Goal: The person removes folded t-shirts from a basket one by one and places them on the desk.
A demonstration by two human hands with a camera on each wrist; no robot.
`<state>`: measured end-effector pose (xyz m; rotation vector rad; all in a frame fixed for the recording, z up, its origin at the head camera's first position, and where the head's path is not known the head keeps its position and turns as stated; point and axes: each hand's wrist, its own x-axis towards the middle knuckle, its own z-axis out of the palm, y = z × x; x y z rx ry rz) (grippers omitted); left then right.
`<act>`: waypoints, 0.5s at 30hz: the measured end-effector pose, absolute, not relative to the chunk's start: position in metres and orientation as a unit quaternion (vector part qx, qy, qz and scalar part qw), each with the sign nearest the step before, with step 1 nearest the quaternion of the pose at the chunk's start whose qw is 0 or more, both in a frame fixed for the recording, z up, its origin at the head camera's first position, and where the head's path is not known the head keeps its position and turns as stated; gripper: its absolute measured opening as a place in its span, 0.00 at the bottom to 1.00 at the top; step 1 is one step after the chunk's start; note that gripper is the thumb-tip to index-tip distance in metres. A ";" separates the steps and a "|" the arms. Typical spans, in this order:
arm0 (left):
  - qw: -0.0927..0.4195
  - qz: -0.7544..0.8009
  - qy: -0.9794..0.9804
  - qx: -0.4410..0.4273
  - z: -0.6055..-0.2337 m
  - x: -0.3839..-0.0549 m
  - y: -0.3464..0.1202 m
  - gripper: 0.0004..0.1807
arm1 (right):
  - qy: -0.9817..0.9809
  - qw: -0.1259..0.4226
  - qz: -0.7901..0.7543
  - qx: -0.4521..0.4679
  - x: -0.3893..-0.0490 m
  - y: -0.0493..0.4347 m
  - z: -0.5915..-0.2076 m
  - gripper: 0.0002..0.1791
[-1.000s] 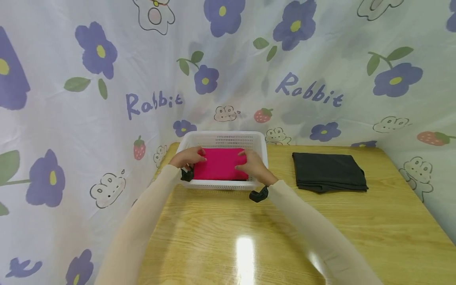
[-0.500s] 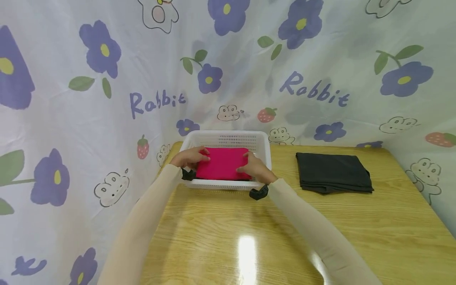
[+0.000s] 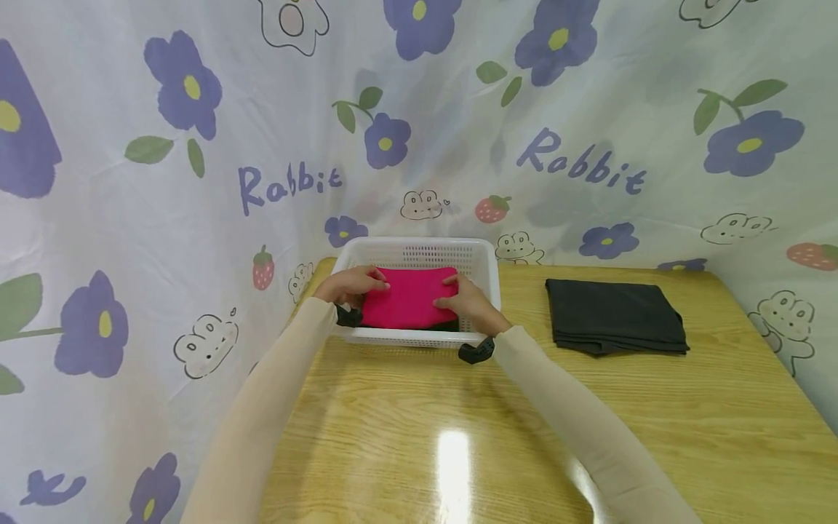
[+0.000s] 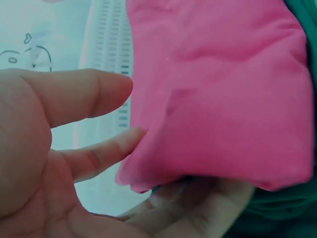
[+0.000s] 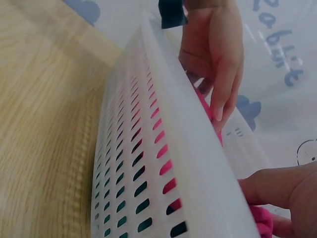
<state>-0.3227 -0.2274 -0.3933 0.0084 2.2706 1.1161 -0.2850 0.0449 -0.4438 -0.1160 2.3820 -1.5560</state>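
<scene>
A folded bright pink cloth [image 3: 411, 298] lies in a white plastic basket [image 3: 494, 291], on top of dark folded cloth [image 3: 444, 325] that looks green in the left wrist view. At its left end is my left hand [image 3: 353, 284]; in the left wrist view several fingers reach under the pink edge, one touches it from the side, and the thumb [image 4: 91, 94] stands apart. My right hand [image 3: 468, 300] holds the right end, thumb on top. In the right wrist view the basket's wall hides part of the cloth.
A folded black cloth [image 3: 615, 316] lies on the wooden table [image 3: 524, 415], right of the basket. Behind and to the left hangs a white curtain [image 3: 196, 269] with flower and rabbit prints. Each wrist wears a black strap [image 3: 476, 352].
The pink cloth's front edge has shifted back and its right front corner has lifted, baring more dark cloth beneath. Both hands have stayed at its ends. The head view has shifted slightly.
</scene>
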 end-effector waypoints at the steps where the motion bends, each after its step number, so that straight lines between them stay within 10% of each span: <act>1: 0.303 0.426 0.853 0.003 -0.394 -0.323 -0.227 0.20 | 0.824 0.149 -0.546 -0.041 -0.285 0.045 -0.444 0.30; 15: 0.322 0.462 0.826 -0.007 -0.401 -0.325 -0.229 0.23 | 0.808 0.157 -0.566 -0.048 -0.285 0.043 -0.443 0.28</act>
